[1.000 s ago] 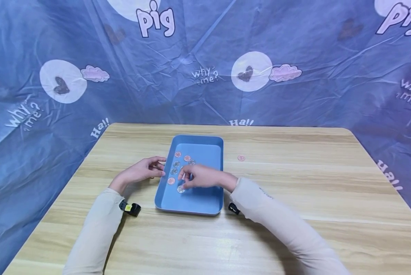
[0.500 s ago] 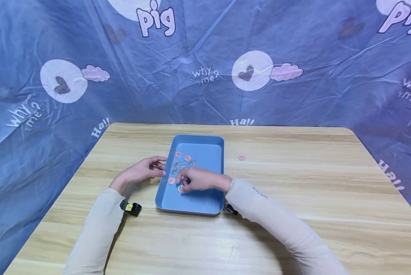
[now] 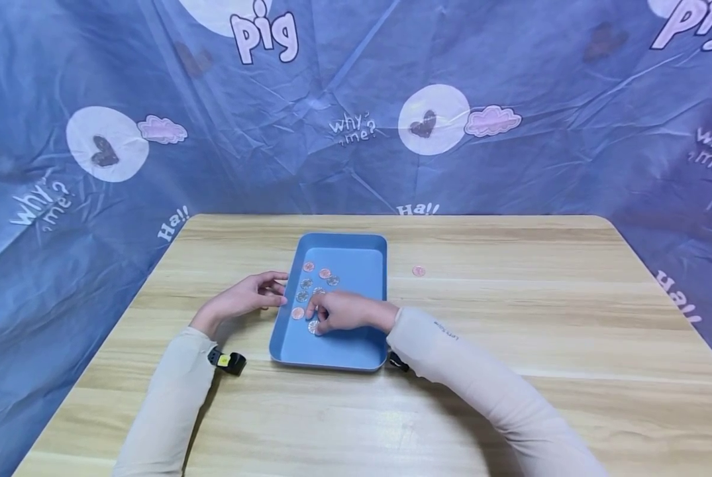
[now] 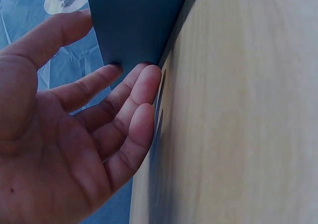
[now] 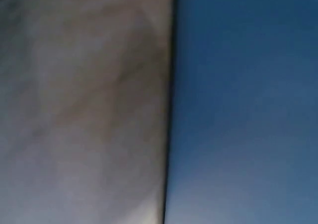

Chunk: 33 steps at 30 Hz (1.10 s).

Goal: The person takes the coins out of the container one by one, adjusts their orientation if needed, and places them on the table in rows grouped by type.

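A shallow blue tray [image 3: 356, 262] lies on the table with several coins in its left half. My left hand [image 3: 242, 296] is at the tray's left side, its fingertips on the outer wall; the left wrist view shows this hand [image 4: 89, 119] with loosely bent fingers against the tray wall [image 4: 136, 23]. Over the coins reaches my right hand [image 3: 346, 310], fingers bent downward. Its thumb tip is at a silver coin [image 3: 313, 327], and a copper coin [image 3: 298, 313] lies left of its index finger. The right wrist view is blurred and shows only the tray [image 5: 243, 105] and a pale surface.
One copper coin [image 3: 418, 271] lies on the wooden table [image 3: 510, 298] to the right of the tray. A blue printed cloth [image 3: 356, 172] hangs behind the table. Black wrist straps [image 3: 227, 362] show at the sleeves.
My right hand has shifted slightly down and left toward the silver coin within the first half second, then stays nearly still. My left hand has not moved.
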Each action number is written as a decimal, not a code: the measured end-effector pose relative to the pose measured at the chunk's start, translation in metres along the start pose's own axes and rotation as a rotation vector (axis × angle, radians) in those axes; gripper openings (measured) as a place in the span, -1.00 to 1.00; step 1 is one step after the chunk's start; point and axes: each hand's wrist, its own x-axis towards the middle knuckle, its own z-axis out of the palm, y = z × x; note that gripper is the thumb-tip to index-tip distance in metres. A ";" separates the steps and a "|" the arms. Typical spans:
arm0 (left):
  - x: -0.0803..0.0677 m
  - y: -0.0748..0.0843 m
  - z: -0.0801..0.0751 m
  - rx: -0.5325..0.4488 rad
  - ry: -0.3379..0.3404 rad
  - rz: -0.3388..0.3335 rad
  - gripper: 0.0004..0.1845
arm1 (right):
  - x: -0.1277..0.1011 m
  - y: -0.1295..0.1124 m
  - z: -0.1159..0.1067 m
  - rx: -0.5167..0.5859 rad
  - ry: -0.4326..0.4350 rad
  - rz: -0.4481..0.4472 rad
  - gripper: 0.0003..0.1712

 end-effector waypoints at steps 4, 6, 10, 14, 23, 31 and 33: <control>0.000 -0.001 0.001 -0.004 0.001 0.001 -0.29 | 0.001 0.000 0.001 -0.010 -0.003 0.018 -0.71; 0.000 -0.001 0.001 -0.004 0.000 0.002 -0.29 | 0.001 0.000 0.001 -0.024 -0.004 0.026 -0.72; -0.001 0.000 0.001 -0.001 -0.004 0.007 -0.30 | 0.001 0.000 0.002 -0.054 -0.002 0.037 -0.72; 0.000 0.000 0.001 -0.004 -0.009 0.013 -0.31 | 0.001 -0.001 0.003 -0.080 0.004 0.035 -0.75; -0.002 -0.002 0.000 -0.007 -0.013 0.017 -0.29 | 0.002 -0.004 0.005 -0.179 0.009 0.059 -0.82; -0.001 0.000 0.001 -0.008 -0.006 0.013 -0.29 | 0.001 -0.006 0.006 -0.277 0.014 0.049 -0.82; -0.001 0.000 0.002 -0.005 -0.005 0.016 -0.29 | 0.000 -0.006 0.005 -0.303 0.016 0.045 -0.83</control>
